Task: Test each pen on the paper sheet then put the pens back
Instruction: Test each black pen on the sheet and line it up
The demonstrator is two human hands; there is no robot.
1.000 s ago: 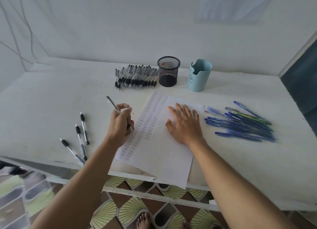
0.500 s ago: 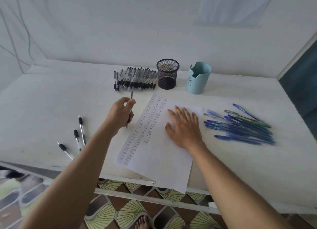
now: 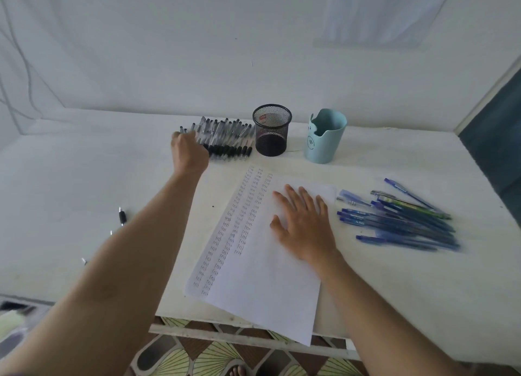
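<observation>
Soft, even daylight with a cool bluish cast fills the scene, without glare or hard highlights; its source cannot be told. Shadows are faint, only a thin pale one under the blue pens (image 3: 400,220) at 3 o'clock. The left hand (image 3: 187,150), toward 11 o'clock, is smeared by motion blur, its fingers indistinct. The wide lens bows the table (image 3: 84,164) edges at 9 and 3 o'clock, and the 7 o'clock corner is soft.

No legible txt; marks on paper (image 3: 262,291) unreadable.
</observation>
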